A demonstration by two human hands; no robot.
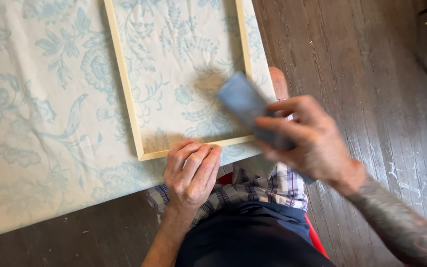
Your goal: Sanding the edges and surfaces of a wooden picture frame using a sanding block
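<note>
Head view: pale wooden frame (pixel 127 94) lies flat on a table covered by a cloth (pixel 35 123) with a light blue floral print; frame open in the middle, cloth pattern showing through. Near corner of the frame sits close to the table's edge, just in front of the person. Left hand (pixel 192 170) rests on the frame's near rail, fingers curled down over the wood, pressing it, nothing carried in the hand. Right hand (pixel 310 141) hovers above the near right corner, fingers wrapped around a grey-blue block (pixel 245 106), which tilts up and away from the hand; both hand and block motion-blurred, so whether the block touches the frame cannot be told. Right forearm tattooed. Below the hands: plaid shorts (pixel 268 190), dark shirt, a sliver of red seat (pixel 317 237). Dark, worn wooden floorboards (pixel 371 74) surround the table on the right and near side.
</note>
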